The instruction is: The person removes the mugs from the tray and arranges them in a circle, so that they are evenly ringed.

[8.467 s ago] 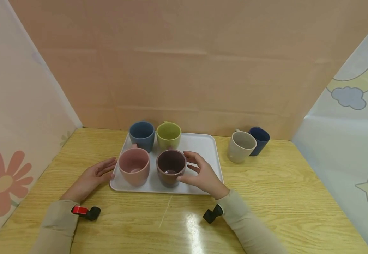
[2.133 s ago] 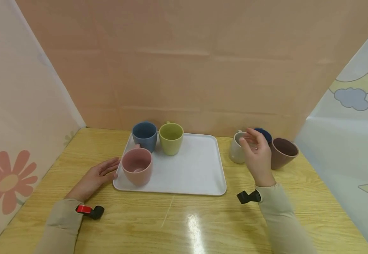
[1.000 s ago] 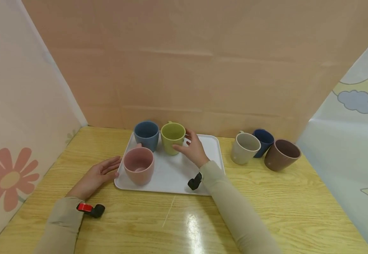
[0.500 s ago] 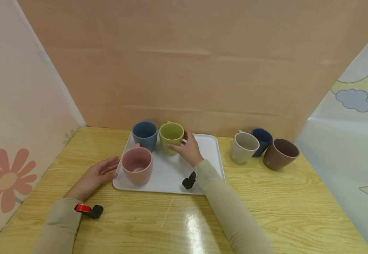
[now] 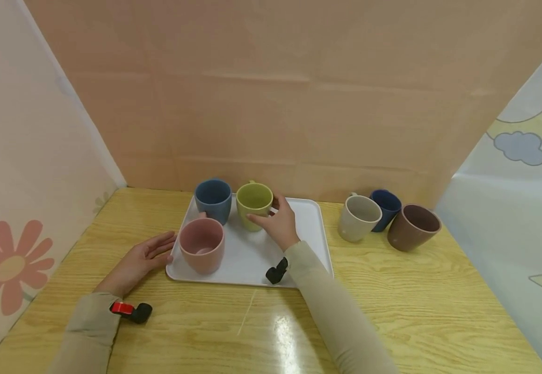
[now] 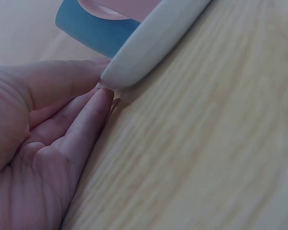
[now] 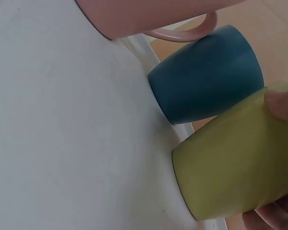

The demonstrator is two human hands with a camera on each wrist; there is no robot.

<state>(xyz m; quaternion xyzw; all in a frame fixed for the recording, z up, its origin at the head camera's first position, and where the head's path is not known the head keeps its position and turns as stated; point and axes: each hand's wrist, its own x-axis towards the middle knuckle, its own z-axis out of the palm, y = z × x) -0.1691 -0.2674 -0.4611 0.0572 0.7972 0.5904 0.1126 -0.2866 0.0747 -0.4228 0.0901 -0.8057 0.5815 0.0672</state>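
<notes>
My right hand grips the yellow-green mug from its right side, thumb on the near side and fingers behind. In the right wrist view the green mug leans over the blue mug's side, its base close over the white tray. My left hand lies at the tray's left edge with loosely straight fingers. In the left wrist view its thumb and a finger touch the white tray's rim. A pink mug and the blue mug stand on the tray's left part.
To the right of the tray, a cream mug, a navy mug and a purple-brown mug stand close together on the wooden table. A paper-covered back wall rises behind, with printed side walls.
The purple-brown mug went from the tray to the table beside the navy mug. My right hand came back to the green mug, which has shifted slightly nearer. My left hand stays put.
</notes>
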